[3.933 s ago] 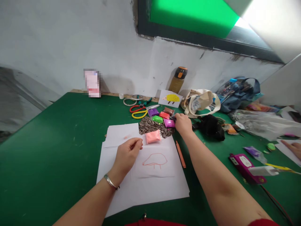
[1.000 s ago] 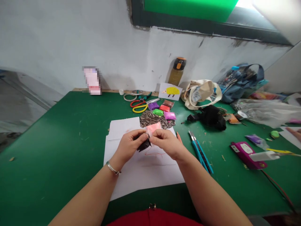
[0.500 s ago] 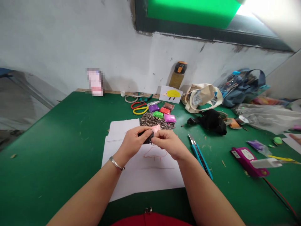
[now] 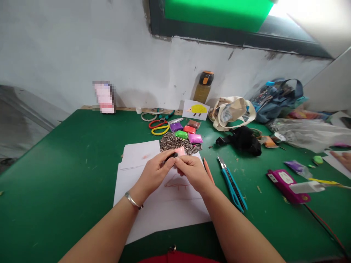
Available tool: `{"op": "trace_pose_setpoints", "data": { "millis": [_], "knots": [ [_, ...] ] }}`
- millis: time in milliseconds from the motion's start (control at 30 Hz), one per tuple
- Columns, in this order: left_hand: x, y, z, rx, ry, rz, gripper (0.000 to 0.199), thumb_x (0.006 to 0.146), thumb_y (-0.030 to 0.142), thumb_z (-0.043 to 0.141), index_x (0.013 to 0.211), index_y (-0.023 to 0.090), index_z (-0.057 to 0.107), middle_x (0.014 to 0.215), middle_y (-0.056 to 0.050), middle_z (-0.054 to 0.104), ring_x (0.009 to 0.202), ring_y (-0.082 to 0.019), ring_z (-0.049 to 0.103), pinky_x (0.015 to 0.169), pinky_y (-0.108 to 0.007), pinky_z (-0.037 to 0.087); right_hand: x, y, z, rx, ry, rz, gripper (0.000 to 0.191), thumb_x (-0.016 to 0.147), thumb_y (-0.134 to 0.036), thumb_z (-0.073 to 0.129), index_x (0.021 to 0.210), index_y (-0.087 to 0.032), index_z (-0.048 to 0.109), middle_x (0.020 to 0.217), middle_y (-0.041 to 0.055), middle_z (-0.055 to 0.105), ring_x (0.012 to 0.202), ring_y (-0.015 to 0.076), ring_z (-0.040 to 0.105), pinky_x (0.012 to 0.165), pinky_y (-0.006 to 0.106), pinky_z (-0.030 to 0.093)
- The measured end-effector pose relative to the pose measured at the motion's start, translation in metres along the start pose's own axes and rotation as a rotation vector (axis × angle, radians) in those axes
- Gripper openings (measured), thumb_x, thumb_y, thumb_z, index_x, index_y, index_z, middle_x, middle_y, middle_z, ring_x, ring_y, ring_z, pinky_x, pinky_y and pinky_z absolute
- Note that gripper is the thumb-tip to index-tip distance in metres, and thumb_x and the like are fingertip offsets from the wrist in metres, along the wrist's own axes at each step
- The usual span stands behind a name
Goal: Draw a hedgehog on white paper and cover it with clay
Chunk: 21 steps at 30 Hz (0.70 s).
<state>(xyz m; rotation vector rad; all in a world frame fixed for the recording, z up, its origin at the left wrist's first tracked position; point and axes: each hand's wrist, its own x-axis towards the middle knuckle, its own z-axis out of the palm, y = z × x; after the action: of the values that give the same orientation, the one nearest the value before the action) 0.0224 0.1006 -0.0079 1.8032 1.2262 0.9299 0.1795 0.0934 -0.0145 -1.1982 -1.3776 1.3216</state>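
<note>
My left hand (image 4: 155, 168) is closed on a small black packet (image 4: 171, 156) above the paper. Beside it, fingertips touching the same packet, my right hand (image 4: 192, 170) is closed in a pinch. Under both hands lies white paper (image 4: 142, 219) with an orange line drawing. Just behind the fingers is a pale pink packet (image 4: 180, 150), partly hidden. Striped seeds (image 4: 168, 141) form a pile beyond it, with green (image 4: 181, 134), magenta (image 4: 195, 138), red (image 4: 189, 129), purple (image 4: 176, 126) and brown (image 4: 194, 124) packets around its far edge.
Right of the paper are an orange pencil (image 4: 208, 171) and a blue cutter (image 4: 233, 184). Scissors (image 4: 161, 127), a bottle (image 4: 203, 87), a hedgehog picture (image 4: 195, 110) and a cloth bag (image 4: 233, 113) stand or lie farther back. A purple glue gun (image 4: 287, 186) is at right; another person's hand (image 4: 342, 159) shows at the edge.
My hands have drawn closer together and cover more of the black packet. The right fingers are more curled. The view has shifted slightly, and the orange pencil now shows beside my right wrist.
</note>
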Motion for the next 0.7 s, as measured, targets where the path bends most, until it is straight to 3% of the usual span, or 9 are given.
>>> {"op": "trace_pose_setpoints", "data": {
  "millis": [167, 333, 433, 533, 700],
  "knots": [
    [0.001, -0.013, -0.002, 0.116, 0.018, 0.056, 0.04, 0.086, 0.038, 0.057, 0.122, 0.021, 0.06, 0.131, -0.007, 0.056, 0.123, -0.022, 0.049, 0.106, -0.04, 0.038, 0.001, 0.001, -0.002, -0.13, -0.03, 0.061, 0.028, 0.082, -0.03, 0.05, 0.06, -0.016, 0.061, 0.06, -0.0006, 0.058, 0.054, 0.0096, 0.05, 0.053, 0.022, 0.037],
    [0.001, -0.014, -0.002, 0.199, -0.001, 0.089, 0.041, 0.087, 0.036, 0.057, 0.125, 0.021, 0.058, 0.134, -0.007, 0.054, 0.125, -0.022, 0.048, 0.107, -0.041, 0.037, 0.002, 0.001, -0.006, 0.037, -0.048, 0.128, 0.02, 0.076, -0.026, 0.054, 0.062, -0.015, 0.063, 0.053, -0.0033, 0.051, 0.048, 0.0073, 0.04, 0.046, 0.022, 0.028],
    [0.0, -0.011, -0.002, 0.206, -0.015, 0.114, 0.041, 0.087, 0.035, 0.057, 0.125, 0.021, 0.057, 0.133, -0.007, 0.055, 0.124, -0.022, 0.049, 0.106, -0.041, 0.037, 0.004, 0.002, -0.009, 0.145, -0.047, 0.159, 0.017, 0.071, -0.024, 0.06, 0.058, -0.016, 0.054, 0.05, -0.0058, 0.046, 0.046, 0.0063, 0.035, 0.045, 0.022, 0.024],
    [0.0, -0.009, 0.0, 0.158, -0.021, 0.147, 0.04, 0.087, 0.035, 0.056, 0.125, 0.022, 0.057, 0.132, -0.006, 0.056, 0.123, -0.021, 0.05, 0.106, -0.041, 0.038, 0.004, 0.003, -0.009, 0.192, -0.038, 0.163, 0.026, 0.069, -0.025, 0.063, 0.054, -0.018, 0.042, 0.046, -0.0086, 0.035, 0.045, 0.0059, 0.03, 0.045, 0.022, 0.019],
    [-0.002, -0.005, 0.003, 0.084, -0.025, 0.182, 0.041, 0.089, 0.035, 0.055, 0.128, 0.021, 0.055, 0.132, -0.006, 0.056, 0.123, -0.021, 0.05, 0.106, -0.041, 0.039, 0.002, 0.0, -0.002, 0.2, 0.062, 0.055, 0.033, 0.075, -0.03, 0.061, 0.053, -0.019, 0.038, 0.05, -0.0076, 0.031, 0.048, 0.0069, 0.028, 0.046, 0.023, 0.019]
  ]
}}
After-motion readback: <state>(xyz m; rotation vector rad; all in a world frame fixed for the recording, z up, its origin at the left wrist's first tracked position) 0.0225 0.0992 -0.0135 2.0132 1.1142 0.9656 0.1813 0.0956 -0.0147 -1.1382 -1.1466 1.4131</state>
